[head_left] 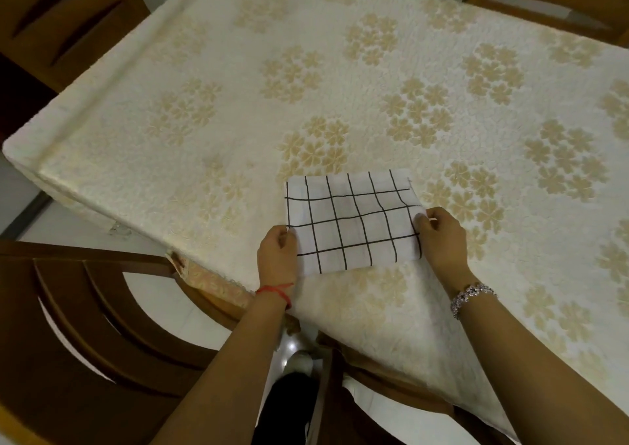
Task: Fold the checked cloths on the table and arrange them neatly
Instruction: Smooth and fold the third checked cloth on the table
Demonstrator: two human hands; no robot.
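The left hand (276,253) and right hand (442,237) each pinch a side of the checked cloth (354,220). It lies flat on the counter (238,111). Brown chairs (85,308) stand close around

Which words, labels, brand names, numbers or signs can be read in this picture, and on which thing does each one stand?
None: no word, label, brand, number or sign can be read anywhere in this view.
White cloth with black checked lines: only a grid, no writing.
Cream tablecloth with beige flower clusters: only the flower pattern, no writing.
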